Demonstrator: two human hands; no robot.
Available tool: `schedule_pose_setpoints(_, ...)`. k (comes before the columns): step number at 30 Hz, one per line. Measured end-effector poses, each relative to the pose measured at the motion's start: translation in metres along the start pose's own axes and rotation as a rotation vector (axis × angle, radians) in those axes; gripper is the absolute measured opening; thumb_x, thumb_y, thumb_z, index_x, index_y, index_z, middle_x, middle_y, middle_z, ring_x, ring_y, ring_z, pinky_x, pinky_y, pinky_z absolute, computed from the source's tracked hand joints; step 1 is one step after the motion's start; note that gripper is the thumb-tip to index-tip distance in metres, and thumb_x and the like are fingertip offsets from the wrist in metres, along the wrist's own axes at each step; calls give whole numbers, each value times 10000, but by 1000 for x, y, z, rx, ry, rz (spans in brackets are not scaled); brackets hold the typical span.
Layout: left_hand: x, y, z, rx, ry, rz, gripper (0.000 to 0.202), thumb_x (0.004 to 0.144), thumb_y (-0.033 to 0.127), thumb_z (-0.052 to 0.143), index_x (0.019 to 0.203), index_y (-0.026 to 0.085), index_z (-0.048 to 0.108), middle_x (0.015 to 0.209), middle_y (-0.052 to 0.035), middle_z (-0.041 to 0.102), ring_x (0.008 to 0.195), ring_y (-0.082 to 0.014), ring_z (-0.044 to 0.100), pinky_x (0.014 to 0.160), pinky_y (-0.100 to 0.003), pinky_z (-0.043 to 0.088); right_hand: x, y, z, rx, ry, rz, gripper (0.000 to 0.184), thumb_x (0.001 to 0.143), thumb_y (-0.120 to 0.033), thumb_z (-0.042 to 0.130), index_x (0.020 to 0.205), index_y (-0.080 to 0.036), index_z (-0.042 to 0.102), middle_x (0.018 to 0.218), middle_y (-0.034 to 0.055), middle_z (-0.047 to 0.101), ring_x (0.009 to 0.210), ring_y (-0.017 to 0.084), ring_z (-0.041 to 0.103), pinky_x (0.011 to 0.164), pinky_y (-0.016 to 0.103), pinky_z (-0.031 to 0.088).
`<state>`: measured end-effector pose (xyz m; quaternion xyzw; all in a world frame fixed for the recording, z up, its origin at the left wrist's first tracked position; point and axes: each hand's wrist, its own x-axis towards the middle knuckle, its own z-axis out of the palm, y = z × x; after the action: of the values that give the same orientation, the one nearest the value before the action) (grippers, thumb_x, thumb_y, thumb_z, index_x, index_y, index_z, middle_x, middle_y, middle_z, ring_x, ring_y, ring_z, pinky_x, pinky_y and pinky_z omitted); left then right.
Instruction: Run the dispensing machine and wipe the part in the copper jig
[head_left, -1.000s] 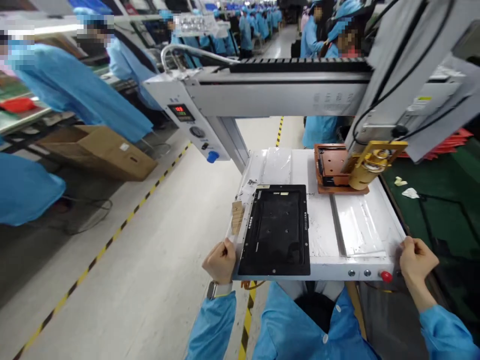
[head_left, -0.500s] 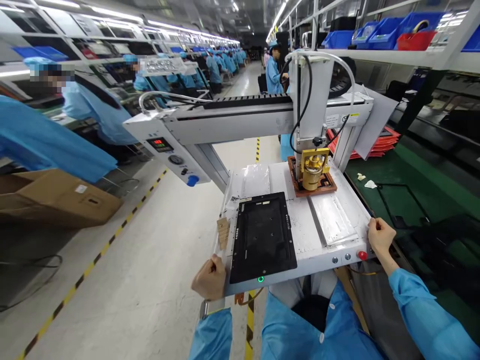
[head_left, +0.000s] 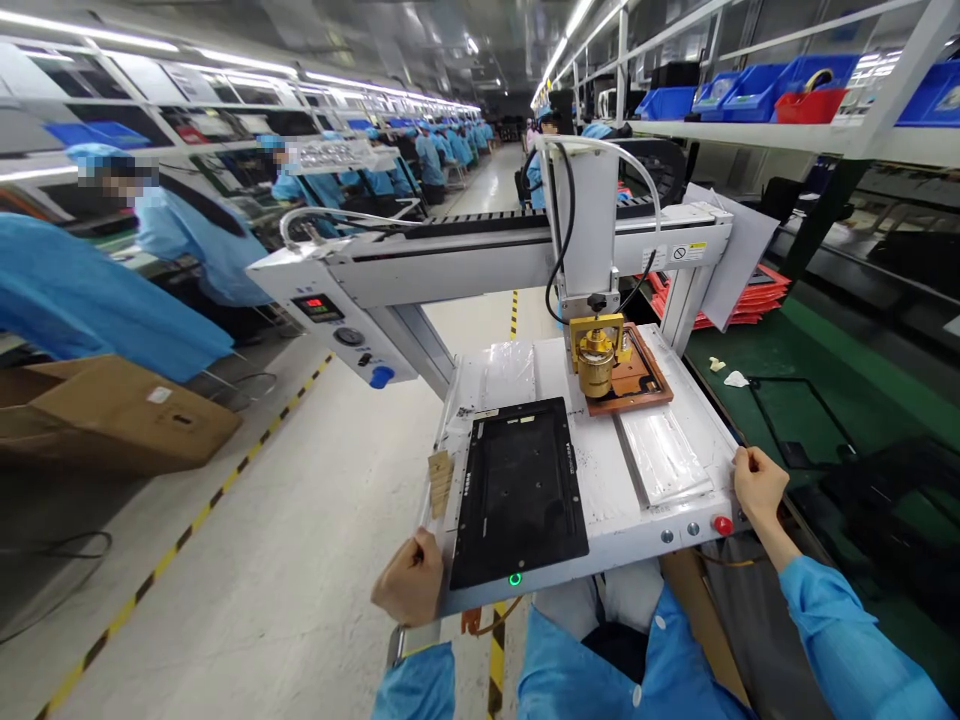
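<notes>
While both arms reach out in blue sleeves, the left hand (head_left: 409,580) is curled into a loose fist and pressed against the near left corner of the white machine bed (head_left: 600,480), fingers folded in, nothing visibly held in it. Over on the right, the right hand (head_left: 759,484) is also closed up, knuckles bent, gripping the bed's near right corner just beside the red button (head_left: 723,525). Two small silver buttons (head_left: 679,532) sit left of that on the front face, and a green light (head_left: 514,579) glows on the near edge below the black tray.

That black tray (head_left: 519,490) lies flat on the left half of the bed, between the two hands but closer to the left one. A small tan block (head_left: 440,482) sits just off its left edge. On the right half, a clear plastic-wrapped plate (head_left: 664,455) lies near the right hand, and farther back a brown fixture (head_left: 637,378) rests under the brass head (head_left: 597,358), which hangs down from the white gantry beam (head_left: 480,265). A control box (head_left: 330,310) with a red readout and a blue knob sits at the beam's left end.

Far left, people in blue coats work along a bench, with a cardboard box (head_left: 112,415) on the floor. Right of the machine, a green mat (head_left: 810,390) and a stack of red trays (head_left: 754,295).
</notes>
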<state>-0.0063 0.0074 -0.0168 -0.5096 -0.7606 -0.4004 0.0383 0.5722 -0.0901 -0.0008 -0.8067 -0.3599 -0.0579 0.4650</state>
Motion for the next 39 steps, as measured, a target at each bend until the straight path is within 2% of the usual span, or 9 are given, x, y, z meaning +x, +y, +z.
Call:
schedule_pose_setpoints(9, 1, 0, -5, 30, 32, -4, 574, 1007, 564, 478, 547, 224, 429, 549, -45, 448, 573, -193, 387, 654, -334, 245, -4, 2, -3, 28, -38, 23, 461, 979, -552, 564, 681, -211, 647, 587, -7, 552, 613, 186, 532, 684, 335, 371)
schedule_pose_setpoints(17, 4, 4, -10, 32, 73, -25, 574, 973, 576, 498, 525, 227, 418, 527, -37, 406, 561, -192, 392, 648, -337, 274, -9, 1, -4, 54, -86, 5, 485, 991, -567, 578, 665, -213, 637, 547, -22, 495, 571, 170, 498, 650, 331, 355)
schedule_pose_setpoints(22, 7, 1, -14, 62, 85, 7, 590, 987, 585, 507, 522, 228, 443, 508, -26, 370, 550, -188, 392, 641, -344, 279, -15, -5, -7, 75, -61, -23, 479, 1005, -534, 591, 658, -206, 627, 540, -33, 463, 540, 146, 468, 614, 320, 340)
schedule_pose_setpoints(29, 10, -5, -17, 76, 80, 24, 585, 963, 591, 524, 520, 214, 455, 497, -14, 351, 539, -164, 404, 622, -323, 271, -22, -7, -10, 126, -32, -55, 483, 1043, -497, 612, 664, -198, 625, 555, -33, 495, 539, 129, 480, 602, 305, 350)
schedule_pose_setpoints(35, 9, -11, -16, 54, 83, 37, 569, 958, 573, 559, 530, 206, 482, 500, -1, 339, 531, -144, 391, 607, -310, 290, -19, -9, -12, 104, -133, -121, 493, 1049, -511, 603, 661, -208, 623, 526, -39, 495, 503, 126, 481, 589, 296, 360)
schedule_pose_setpoints(39, 8, -14, -14, 66, 92, 24, 584, 960, 575, 560, 523, 199, 472, 511, 5, 324, 528, -133, 392, 603, -309, 279, -20, -8, -13, 100, -86, -118, 489, 1052, -504, 608, 665, -205, 626, 542, -38, 509, 512, 124, 485, 587, 294, 355)
